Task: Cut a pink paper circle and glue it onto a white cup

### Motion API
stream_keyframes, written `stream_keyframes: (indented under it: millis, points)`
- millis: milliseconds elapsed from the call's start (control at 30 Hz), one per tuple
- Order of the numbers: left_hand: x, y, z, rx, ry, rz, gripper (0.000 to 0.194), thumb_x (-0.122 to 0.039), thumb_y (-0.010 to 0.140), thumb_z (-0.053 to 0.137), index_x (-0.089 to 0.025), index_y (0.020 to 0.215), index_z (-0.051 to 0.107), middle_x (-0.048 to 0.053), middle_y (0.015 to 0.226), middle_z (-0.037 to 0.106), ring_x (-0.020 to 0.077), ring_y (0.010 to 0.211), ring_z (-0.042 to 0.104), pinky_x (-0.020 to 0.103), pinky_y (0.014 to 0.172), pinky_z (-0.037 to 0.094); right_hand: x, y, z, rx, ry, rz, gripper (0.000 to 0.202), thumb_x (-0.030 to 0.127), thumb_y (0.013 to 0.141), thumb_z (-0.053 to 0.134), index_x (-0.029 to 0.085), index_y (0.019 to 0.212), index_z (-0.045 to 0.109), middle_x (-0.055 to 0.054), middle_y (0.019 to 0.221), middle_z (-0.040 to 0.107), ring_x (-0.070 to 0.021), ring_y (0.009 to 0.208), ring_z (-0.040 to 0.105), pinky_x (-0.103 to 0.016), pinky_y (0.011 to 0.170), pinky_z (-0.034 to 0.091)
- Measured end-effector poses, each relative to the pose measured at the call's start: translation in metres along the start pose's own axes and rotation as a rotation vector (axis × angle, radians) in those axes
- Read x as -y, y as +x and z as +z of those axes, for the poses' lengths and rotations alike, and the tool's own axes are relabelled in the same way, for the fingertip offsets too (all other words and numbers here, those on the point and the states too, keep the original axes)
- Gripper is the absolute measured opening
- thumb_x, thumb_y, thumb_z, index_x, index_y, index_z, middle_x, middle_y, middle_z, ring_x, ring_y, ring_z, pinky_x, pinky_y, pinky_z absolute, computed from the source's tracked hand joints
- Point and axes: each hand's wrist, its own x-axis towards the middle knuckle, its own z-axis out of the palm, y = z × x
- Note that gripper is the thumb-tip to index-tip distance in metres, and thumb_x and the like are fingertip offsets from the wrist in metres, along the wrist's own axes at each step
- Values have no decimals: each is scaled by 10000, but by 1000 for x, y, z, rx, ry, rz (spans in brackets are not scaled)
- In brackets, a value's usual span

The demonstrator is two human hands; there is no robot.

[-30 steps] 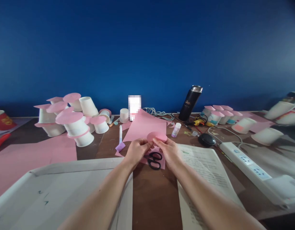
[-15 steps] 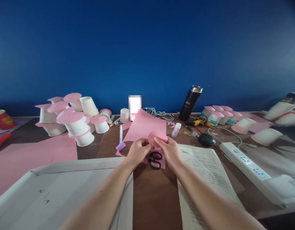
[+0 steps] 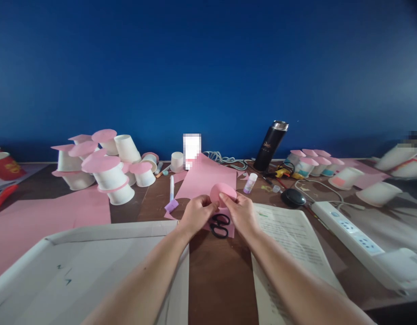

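Observation:
A round pink paper disc (image 3: 223,191) is held up between both hands over the middle of the table. My left hand (image 3: 199,214) pinches its lower left edge. With the thumb lying on its face, my right hand (image 3: 241,211) grips the disc from the right; the fingers behind are hidden. Anything under the disc is also hidden. Just below the hands, black-handled scissors (image 3: 219,225) rest on a small piece of pink paper, their blades out of sight. A larger pink sheet (image 3: 208,178) lies beyond the disc, and a glue stick (image 3: 250,183) stands to its right.
Paper cups with pink tops (image 3: 108,174) are stacked at the left, and smaller ones (image 3: 308,166) stand at the back right. A black bottle (image 3: 269,145) leans against the blue wall. A power strip (image 3: 350,234), a printed sheet (image 3: 289,243) and a white box lid (image 3: 110,271) flank my arms.
The view has shifted very slightly. Both hands keep their hold on the pink disc, with hardly any movement.

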Motion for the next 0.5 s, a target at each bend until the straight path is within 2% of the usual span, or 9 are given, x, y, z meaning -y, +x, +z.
stream_keyframes:
  millis: [300, 500]
  points:
    - [1, 0, 0, -7, 6, 13, 293, -442, 723, 578, -160, 665, 631, 1, 578, 584, 130, 522, 512, 224, 472, 371, 0, 0, 0, -16, -40, -10, 405, 549, 701, 586, 152, 635, 629, -8, 529, 547, -138, 502, 472, -235, 453, 330]
    - [0, 1, -1, 3, -28, -3, 318, -466, 717, 584, -153, 711, 644, 21, 653, 633, 140, 555, 536, 227, 479, 379, -1, -1, 3, 34, 62, -3, 350, 509, 716, 590, 164, 714, 649, -24, 604, 623, -166, 560, 555, -249, 502, 396]
